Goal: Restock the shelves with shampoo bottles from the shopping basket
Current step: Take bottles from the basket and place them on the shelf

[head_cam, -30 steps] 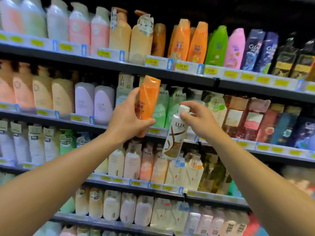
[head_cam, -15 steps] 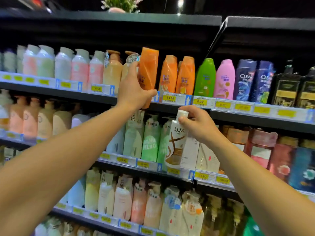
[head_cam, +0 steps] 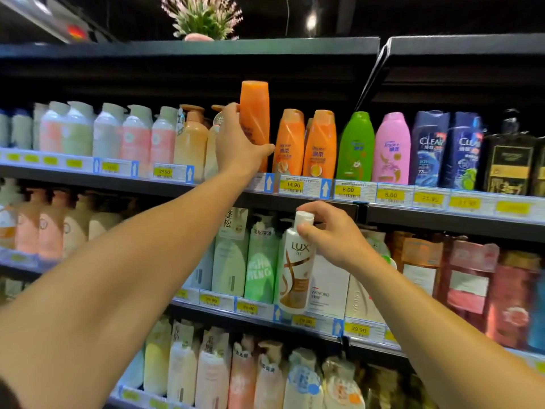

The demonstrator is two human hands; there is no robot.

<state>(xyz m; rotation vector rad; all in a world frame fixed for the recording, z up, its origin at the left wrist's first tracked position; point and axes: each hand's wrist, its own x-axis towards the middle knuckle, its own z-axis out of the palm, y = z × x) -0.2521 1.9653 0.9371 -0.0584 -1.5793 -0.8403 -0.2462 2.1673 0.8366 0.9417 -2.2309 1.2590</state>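
Pump bottles [head_cam: 191, 137], orange pair [head_cam: 305, 143] flank held orange bottle [head_cam: 255, 119].

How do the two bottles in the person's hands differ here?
The orange bottle is plain orange and raised to the top stocked shelf; the white Lux bottle is white with brown swirls and hangs lower, before the middle shelf. The left hand grips the orange bottle's body; the right hand pinches the Lux bottle at its cap. Both are roughly upright and off the shelf.

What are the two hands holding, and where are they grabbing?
Left hand grips the orange bottle round its lower body. Right hand pinches the white Lux bottle by its cap.
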